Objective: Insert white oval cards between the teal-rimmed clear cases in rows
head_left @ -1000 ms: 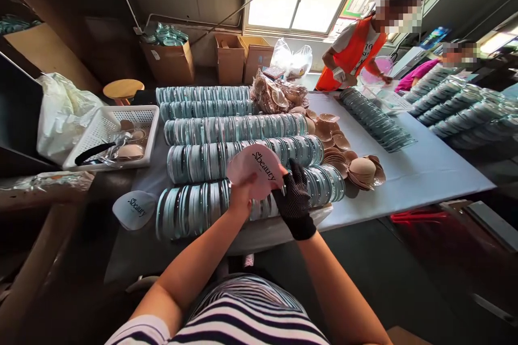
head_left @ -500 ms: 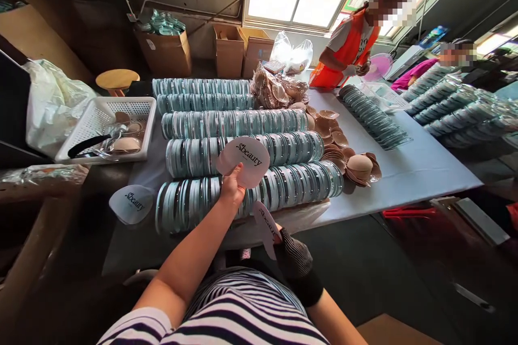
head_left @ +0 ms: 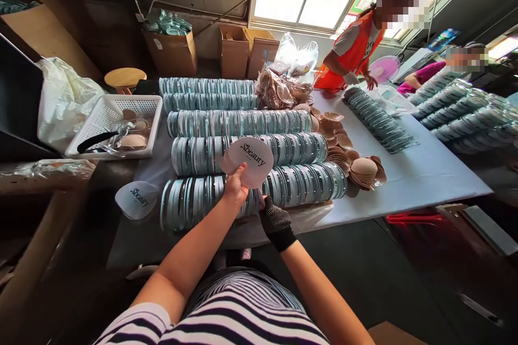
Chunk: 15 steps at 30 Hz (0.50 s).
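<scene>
My bare left hand [head_left: 236,187] grips pale rounded cards [head_left: 251,157] printed "beauty", thumb on top. They appear to be a small stack, held above the rows. Close beside its lower right edge is my right hand [head_left: 277,222], in a dark dotted glove, fingers closed on a printed card [head_left: 260,197] seen nearly edge-on. Whether that card touches the stack I cannot tell. Beneath both hands, clear round plastic cases [head_left: 194,202] stand on edge in long rows. Another printed card [head_left: 136,200] lies at the table's left corner.
Beige cups [head_left: 364,171] lie piled at the right ends of the rows. A white basket [head_left: 156,118] holding cups and a dark-handled tool stands left. Across the table [head_left: 424,183], a person in an orange vest [head_left: 360,46] reaches toward another row of clear cases [head_left: 378,118].
My right hand has moved up and left with its card, from near my body to the edge of the left hand's cards. The person in the vest has lowered a hand toward the cases.
</scene>
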### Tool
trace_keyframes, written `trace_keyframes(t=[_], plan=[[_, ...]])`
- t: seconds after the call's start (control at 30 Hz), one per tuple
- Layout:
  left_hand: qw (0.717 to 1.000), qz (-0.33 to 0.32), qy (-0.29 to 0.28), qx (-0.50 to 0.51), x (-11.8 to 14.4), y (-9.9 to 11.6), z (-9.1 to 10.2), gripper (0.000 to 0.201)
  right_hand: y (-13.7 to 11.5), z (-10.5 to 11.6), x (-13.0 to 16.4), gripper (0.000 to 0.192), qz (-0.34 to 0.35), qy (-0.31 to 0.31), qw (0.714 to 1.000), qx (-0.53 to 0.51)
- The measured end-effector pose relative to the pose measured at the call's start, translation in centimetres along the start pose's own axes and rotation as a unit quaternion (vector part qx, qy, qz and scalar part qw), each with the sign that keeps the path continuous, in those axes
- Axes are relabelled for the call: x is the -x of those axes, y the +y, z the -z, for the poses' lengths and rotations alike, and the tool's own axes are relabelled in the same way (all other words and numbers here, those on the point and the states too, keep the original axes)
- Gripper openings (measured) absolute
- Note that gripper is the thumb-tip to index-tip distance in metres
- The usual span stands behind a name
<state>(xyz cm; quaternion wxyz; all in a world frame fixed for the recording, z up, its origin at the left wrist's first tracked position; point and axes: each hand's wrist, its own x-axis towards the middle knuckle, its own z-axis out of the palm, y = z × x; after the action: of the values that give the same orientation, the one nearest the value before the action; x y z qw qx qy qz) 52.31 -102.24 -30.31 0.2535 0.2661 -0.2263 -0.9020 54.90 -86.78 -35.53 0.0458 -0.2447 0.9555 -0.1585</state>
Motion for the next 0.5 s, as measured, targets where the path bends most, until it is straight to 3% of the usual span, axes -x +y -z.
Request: trace_keyframes(t=[0.27, 0.4, 0.5], plan=[[0.999, 0.037, 0.016, 0.012, -0.5, 0.3, -0.1, 0.038, 1.2, -1.0, -0.5, 0.029, -0.010, 0.037, 0.996, -0.082], [0.998, 0.055, 0.022, 0.012, -0.6, 0.8, -0.1, 0.032, 0.7, -1.6, -1.8, 0.029, -0.005, 0.002, 0.999, -0.051], [0.998, 0.061, 0.020, 0.010, -0.4, 0.9, -0.1, 0.028, 0.6, -1.9, -1.9, 0.022, -0.018, -0.061, 0.982, -0.178]])
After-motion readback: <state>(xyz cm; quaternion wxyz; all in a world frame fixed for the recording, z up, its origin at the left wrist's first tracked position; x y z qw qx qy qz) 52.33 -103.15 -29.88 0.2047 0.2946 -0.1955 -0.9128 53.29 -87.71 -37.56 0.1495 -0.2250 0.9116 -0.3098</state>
